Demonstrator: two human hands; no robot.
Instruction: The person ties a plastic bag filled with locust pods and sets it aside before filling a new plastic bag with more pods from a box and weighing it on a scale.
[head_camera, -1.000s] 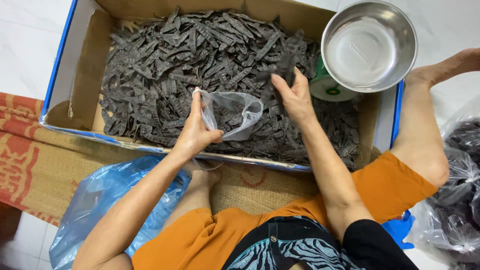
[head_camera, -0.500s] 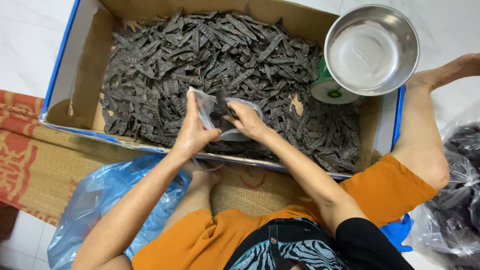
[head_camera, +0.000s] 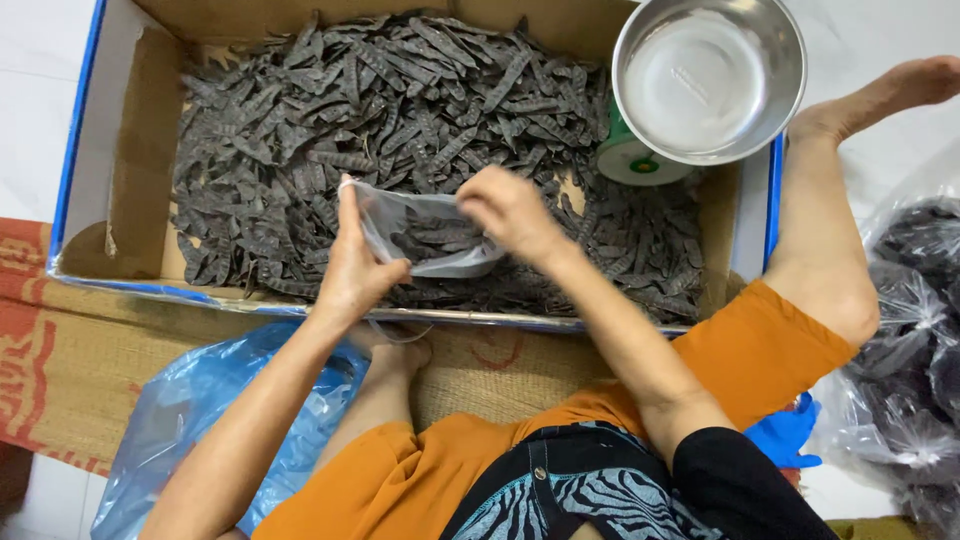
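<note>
Clear plastic bag (head_camera: 425, 235) hangs over the cardboard box (head_camera: 120, 200) of dark dried pods (head_camera: 400, 90), my left hand (head_camera: 355, 270) pinching its left rim. My right hand (head_camera: 515, 210), half a second ago inside the bag, now grips its right rim. Box sits on a woven mat (head_camera: 90, 340) over white tile, steel bowl (head_camera: 710, 75) far right.

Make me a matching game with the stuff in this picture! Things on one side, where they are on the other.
1. clear plastic bag
2. steel bowl
3. blue plastic bag
4. dark dried pods

A. on the green scale
B. on the woven mat, under the left arm
C. piled in the cardboard box
D. held in both hands

Pairs: 1-D, 2-A, 3-B, 4-C
</note>
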